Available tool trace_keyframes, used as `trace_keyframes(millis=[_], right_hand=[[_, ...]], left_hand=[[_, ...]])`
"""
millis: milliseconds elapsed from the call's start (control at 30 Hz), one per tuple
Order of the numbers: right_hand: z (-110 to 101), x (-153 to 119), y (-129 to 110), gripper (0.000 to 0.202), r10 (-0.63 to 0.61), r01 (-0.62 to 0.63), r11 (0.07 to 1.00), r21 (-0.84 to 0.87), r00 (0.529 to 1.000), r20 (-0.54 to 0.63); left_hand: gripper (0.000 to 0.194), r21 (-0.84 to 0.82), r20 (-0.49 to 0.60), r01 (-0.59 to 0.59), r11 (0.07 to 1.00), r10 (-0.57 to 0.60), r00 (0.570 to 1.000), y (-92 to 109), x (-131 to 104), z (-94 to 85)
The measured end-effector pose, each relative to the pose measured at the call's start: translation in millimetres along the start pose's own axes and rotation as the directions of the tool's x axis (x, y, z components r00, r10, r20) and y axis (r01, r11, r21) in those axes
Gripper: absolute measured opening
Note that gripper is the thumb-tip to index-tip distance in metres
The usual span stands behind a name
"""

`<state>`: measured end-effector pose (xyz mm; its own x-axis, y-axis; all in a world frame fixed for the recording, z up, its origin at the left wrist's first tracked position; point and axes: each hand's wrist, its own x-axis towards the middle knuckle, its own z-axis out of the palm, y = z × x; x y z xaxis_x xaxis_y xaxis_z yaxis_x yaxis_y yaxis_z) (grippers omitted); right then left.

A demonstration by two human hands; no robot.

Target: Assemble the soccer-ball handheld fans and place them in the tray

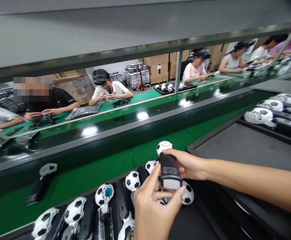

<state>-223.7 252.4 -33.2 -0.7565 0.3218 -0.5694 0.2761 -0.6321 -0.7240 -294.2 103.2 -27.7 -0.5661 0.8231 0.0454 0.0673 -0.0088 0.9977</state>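
Note:
A black handheld device (170, 166) with a white end and a white-and-black football-patterned head is held between both hands above a tray. My right hand (192, 165) wraps round its upper part near the ball head. The fingers and thumb of my left hand (154, 203) grip its lower end, at the white end piece. Below and to the left, several similar devices lie in a black tray, among them one with a blue centre in its ball head (104, 194). Another football head (187, 193) shows just beneath the held device.
On the right, a black tray (273, 150) holds several more ball-headed devices. One device (41, 183) lies on the green surface at left. Beyond the conveyor (140, 116), several people sit working along a green bench. A metal shelf edge (135, 36) crosses overhead.

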Motion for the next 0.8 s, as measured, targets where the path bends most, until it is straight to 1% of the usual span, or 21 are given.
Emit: trace_keyframes(millis=[33, 67, 100, 200, 467, 533, 600, 667, 700, 733, 800], right_hand=[[0, 1, 0, 0.039, 0.029, -0.029, 0.999, 0.024, 1.000, 0.000], [1, 1, 1, 0.036, 0.049, -0.049, 0.997, 0.055, 0.999, -0.003], [1, 2, 1, 0.032, 0.058, -0.057, 0.995, 0.082, 0.998, -0.006], [1, 2, 1, 0.024, 0.026, -0.025, 0.993, 0.112, 1.000, -0.013], [2, 0, 0, 0.023, 0.037, -0.035, 0.992, 0.121, 0.999, -0.015], [1, 1, 0, 0.023, 0.038, -0.035, 0.992, 0.118, 0.999, -0.018], [0, 3, 0, 0.024, 0.035, -0.031, 0.993, 0.113, 0.999, -0.031], [-1, 4, -1, 0.027, 0.025, -0.020, 0.995, 0.096, 0.999, -0.048], [-1, 4, -2, 0.028, 0.014, -0.011, 0.997, 0.082, 0.999, -0.046], [-1, 3, -4, 0.029, -0.013, 0.015, 0.998, 0.058, 0.999, -0.033], [-2, 0, -10, 0.029, -0.117, 0.117, 0.993, -0.006, 0.993, 0.004]], left_hand=[[0.063, 0.003, -0.026, -0.035, 0.999, 0.035, 0.999, -1, 1, 0.1], [0.061, 0.003, -0.026, -0.064, 0.998, 0.064, 0.998, -2, 3, -0.4], [0.060, -0.004, -0.009, -0.081, 0.997, 0.081, 0.997, -4, 4, -1.1], [0.060, -0.032, 0.052, -0.092, 0.995, 0.094, 0.994, -6, 7, -3.2], [0.057, -0.023, 0.049, -0.128, 0.992, 0.129, 0.990, -6, 7, -1.2], [0.057, 0.001, 0.049, -0.141, 0.990, 0.140, 0.989, -8, 7, -1.3], [0.055, 0.054, 0.061, -0.184, 0.982, 0.180, 0.982, -11, 7, -2.0], [0.050, 0.134, 0.099, -0.284, 0.949, 0.272, 0.957, -16, 6, -2.8], [0.048, 0.182, 0.129, -0.357, 0.916, 0.337, 0.932, -18, 6, -3.0], [0.049, 0.232, 0.174, -0.442, 0.867, 0.410, 0.895, -21, 5, -3.2], [0.053, 0.329, 0.262, -0.588, 0.739, 0.527, 0.809, -25, 5, -3.0]])
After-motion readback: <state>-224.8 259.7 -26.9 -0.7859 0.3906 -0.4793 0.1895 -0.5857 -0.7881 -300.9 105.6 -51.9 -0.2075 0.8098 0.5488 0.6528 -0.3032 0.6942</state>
